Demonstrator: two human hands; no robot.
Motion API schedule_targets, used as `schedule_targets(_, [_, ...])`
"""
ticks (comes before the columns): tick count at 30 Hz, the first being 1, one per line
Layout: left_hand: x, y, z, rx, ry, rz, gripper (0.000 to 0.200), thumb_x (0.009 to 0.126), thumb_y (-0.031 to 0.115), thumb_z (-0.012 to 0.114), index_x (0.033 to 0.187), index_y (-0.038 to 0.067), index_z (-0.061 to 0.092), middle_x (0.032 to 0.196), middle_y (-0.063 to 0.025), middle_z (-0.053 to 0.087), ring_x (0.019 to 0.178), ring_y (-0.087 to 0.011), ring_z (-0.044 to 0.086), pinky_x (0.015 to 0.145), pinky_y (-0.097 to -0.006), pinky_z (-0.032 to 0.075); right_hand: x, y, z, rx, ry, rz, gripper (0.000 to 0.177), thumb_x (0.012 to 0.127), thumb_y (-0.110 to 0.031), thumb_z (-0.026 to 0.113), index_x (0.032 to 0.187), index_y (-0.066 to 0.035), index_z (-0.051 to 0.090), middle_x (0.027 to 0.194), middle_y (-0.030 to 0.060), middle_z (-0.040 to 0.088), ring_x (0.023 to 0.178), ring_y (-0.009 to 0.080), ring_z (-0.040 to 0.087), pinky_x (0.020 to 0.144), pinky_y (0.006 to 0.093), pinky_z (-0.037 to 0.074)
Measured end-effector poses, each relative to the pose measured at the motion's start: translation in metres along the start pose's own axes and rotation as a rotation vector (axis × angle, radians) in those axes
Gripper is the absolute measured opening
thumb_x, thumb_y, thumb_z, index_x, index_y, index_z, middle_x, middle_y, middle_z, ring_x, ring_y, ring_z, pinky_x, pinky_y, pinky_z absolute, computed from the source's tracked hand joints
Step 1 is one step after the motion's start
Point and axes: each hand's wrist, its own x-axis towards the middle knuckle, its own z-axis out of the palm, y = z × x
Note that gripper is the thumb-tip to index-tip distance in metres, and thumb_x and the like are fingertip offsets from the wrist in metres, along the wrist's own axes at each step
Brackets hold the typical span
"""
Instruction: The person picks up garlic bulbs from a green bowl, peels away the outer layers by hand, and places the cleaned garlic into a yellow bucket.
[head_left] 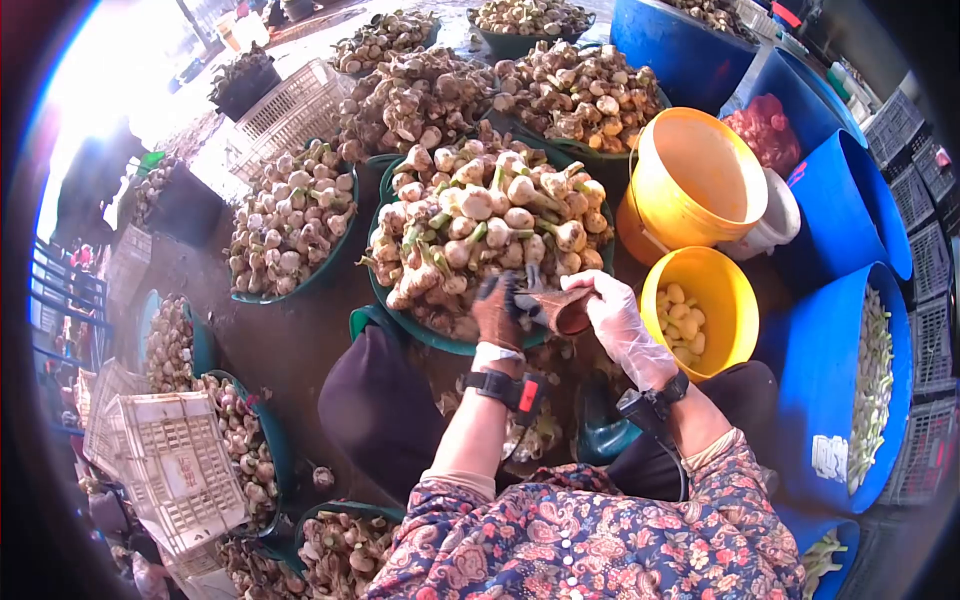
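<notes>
Head view: looking down between two bent knees (375, 405). Brown, hollow, funnel-shaped piece (567, 311) directly between the hands, over the near side of a green tub (432, 336). Long axis running sideways, roughly level; wide mouth toward the right hand (630, 332), narrow end toward the left hand (497, 308). Possibly part of a glove; cannot tell. Both hands about equally near, one at each end. Right fingers, under thin clear plastic, pinched on the lip of the mouth. Left hand darkly covered, close against the narrow end; cannot tell whether gripping or loose. Dark straps (490, 383) on both wrists, clear of the piece.

Beyond the hands, heaped garlic (480, 205) in the green tub, close to the left fingers. Just right of the right hand, a yellow bucket (737, 312) with pale cloves (680, 320) inside; behind it, a second yellow bucket. Farther right, a blue drum (825, 370) with pale green stalks (868, 390). Well apart on the left, more garlic and some white crates (178, 462). No obstacle visible between right fingers and piece; bulbs crowding from beyond, yellow bucket hemming the right side.
</notes>
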Motion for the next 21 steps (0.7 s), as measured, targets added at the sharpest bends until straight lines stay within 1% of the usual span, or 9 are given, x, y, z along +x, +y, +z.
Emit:
schedule_targets(2, [-0.013, 0.027, -0.001, 0.077, 0.165, 0.075, 0.016, 0.086, 0.021, 0.062, 0.094, 0.008, 0.062, 0.075, -0.002, 0.059, 0.062, -0.0124, 0.056, 0.054, -0.0248, 0.046, -0.015, -0.015, -0.002, 0.167, 0.047, 0.166, 0.022, 0.082, 0.008, 0.046, 0.096, 0.0, 0.061, 0.099, 0.0084, 0.064, 0.092, 0.0112, 0.058, 0.085, 0.0252, 0.045])
schedule_targets(4, [-0.02, 0.051, -0.008, 0.124, 0.16, 0.116, 0.018, 0.086, 0.025, 0.063, 0.092, 0.008, 0.062, 0.07, 0.001, 0.057, 0.053, -0.0089, 0.052, 0.045, -0.0227, 0.04, -0.019, -0.018, -0.005, 0.089, 0.018, 0.123, 0.016, 0.085, 0.004, 0.05, 0.095, 0.0, 0.061, 0.092, 0.0069, 0.065, 0.086, 0.0096, 0.059, 0.079, 0.025, 0.047])
schedule_targets(6, [-0.046, 0.078, -0.003, 0.346, 0.017, -0.086, 0.024, 0.085, 0.031, 0.066, 0.095, 0.01, 0.068, 0.07, 0.0023, 0.058, 0.046, -0.0026, 0.044, 0.04, -0.0201, 0.032, -0.026, -0.017, -0.007, -0.106, 0.0, 0.107, 0.013, 0.085, 0.003, 0.052, 0.094, 0.0, 0.061, 0.087, 0.0058, 0.066, 0.083, 0.0098, 0.059, 0.075, 0.0251, 0.048])
schedule_targets(8, [-0.097, 0.095, 0.028, 0.683, -0.219, -0.045, 0.034, 0.08, 0.033, 0.071, 0.096, 0.003, 0.068, 0.079, -0.0041, 0.065, 0.064, -0.013, 0.059, 0.058, -0.0256, 0.047, -0.031, -0.006, -0.008, -0.11, -0.058, 0.129, 0.011, 0.081, 0.001, 0.058, 0.091, -0.001, 0.061, 0.081, 0.0069, 0.066, 0.078, 0.0128, 0.062, 0.071, 0.0269, 0.049])
schedule_targets(10, [-0.118, 0.081, 0.026, 1.042, -0.505, 0.286, 0.04, 0.077, 0.037, 0.073, 0.099, 0.004, 0.068, 0.087, -0.0088, 0.068, 0.071, -0.0184, 0.063, 0.065, -0.0305, 0.049, -0.036, 0.0, -0.007, -0.22, -0.128, 0.099, 0.012, 0.079, -0.001, 0.061, 0.091, -0.001, 0.061, 0.081, 0.0085, 0.065, 0.078, 0.0145, 0.063, 0.071, 0.0276, 0.049])
schedule_targets(14, [-0.137, 0.078, 0.027, 1.408, -0.372, 0.209, 0.037, 0.079, 0.041, 0.064, 0.092, 0.007, 0.069, 0.082, -0.0165, 0.067, 0.077, -0.0311, 0.065, 0.07, -0.0366, 0.049, -0.049, 0.004, -0.006, -0.234, -0.21, 0.03, 0.016, 0.076, -0.004, 0.065, 0.091, -0.002, 0.062, 0.08, 0.0083, 0.065, 0.076, 0.0157, 0.063, 0.07, 0.0284, 0.049])
schedule_targets(18, [-0.139, 0.058, 0.012, 1.332, -0.256, 0.174, 0.037, 0.08, 0.038, 0.062, 0.084, 0.001, 0.068, 0.071, -0.0172, 0.065, 0.069, -0.0315, 0.064, 0.065, -0.0387, 0.048, -0.07, -0.019, 0.004, -0.332, 0.121, -0.233, 0.021, 0.079, -0.006, 0.067, 0.097, -0.003, 0.058, 0.084, 0.009, 0.061, 0.075, 0.0178, 0.062, 0.068, 0.029, 0.049])
schedule_targets(19, [-0.141, 0.055, 0.011, 1.277, -0.259, 0.132, 0.038, 0.08, 0.037, 0.061, 0.083, 0.0, 0.067, 0.07, -0.0171, 0.064, 0.067, -0.0306, 0.063, 0.064, -0.0383, 0.047, -0.076, -0.016, 0.012, -0.072, 0.141, -0.207, 0.018, 0.081, -0.004, 0.064, 0.097, -0.002, 0.056, 0.085, 0.0096, 0.058, 0.071, 0.0196, 0.06, 0.066, 0.0303, 0.049])
schedule_targets(21, [-0.146, 0.05, 0.009, 1.17, -0.269, 0.051, 0.038, 0.081, 0.036, 0.06, 0.081, -0.002, 0.066, 0.067, -0.0169, 0.063, 0.062, -0.0288, 0.062, 0.061, -0.0375, 0.046, -0.081, 0.01, 0.031, -0.206, 0.149, -0.393, 0.014, 0.082, 0.001, 0.06, 0.095, -0.002, 0.055, 0.086, 0.0131, 0.057, 0.073, 0.026, 0.059, 0.063, 0.0329, 0.048])
